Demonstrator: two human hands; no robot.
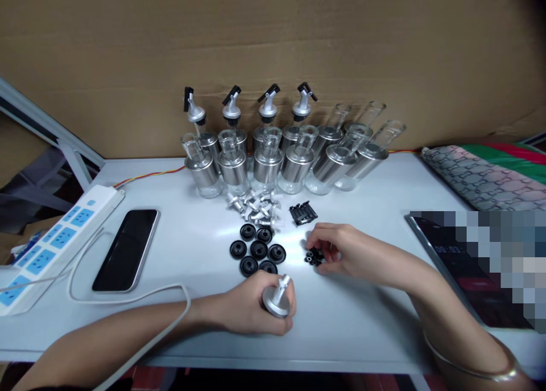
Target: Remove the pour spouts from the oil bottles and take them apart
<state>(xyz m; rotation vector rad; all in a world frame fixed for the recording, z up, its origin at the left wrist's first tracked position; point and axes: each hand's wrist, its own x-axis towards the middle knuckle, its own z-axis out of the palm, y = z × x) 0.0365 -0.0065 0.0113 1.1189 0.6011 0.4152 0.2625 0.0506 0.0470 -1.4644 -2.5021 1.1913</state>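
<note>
My left hand (267, 305) is closed around a silver bottle pourer (279, 300), its spout pointing up and its lower part hidden in my fingers. My right hand (335, 248) reaches over a small pile of black rings (314, 257), thumb and fingers apart around it. Just beyond my left hand lie several round black stoppers (259, 250). Behind these is a heap of silver pourer spouts (256, 206). A bundle of black levers (303, 213) lies to the right of the heap.
Glass bottles with metal sleeves (268, 166) stand in rows at the back; several carry pourers with black levers (268, 103). A phone (125, 248), a white power strip (60, 243) and a cable (128, 300) lie left. A dark-screened tablet (452, 260) and patterned cushion (464, 180) are right.
</note>
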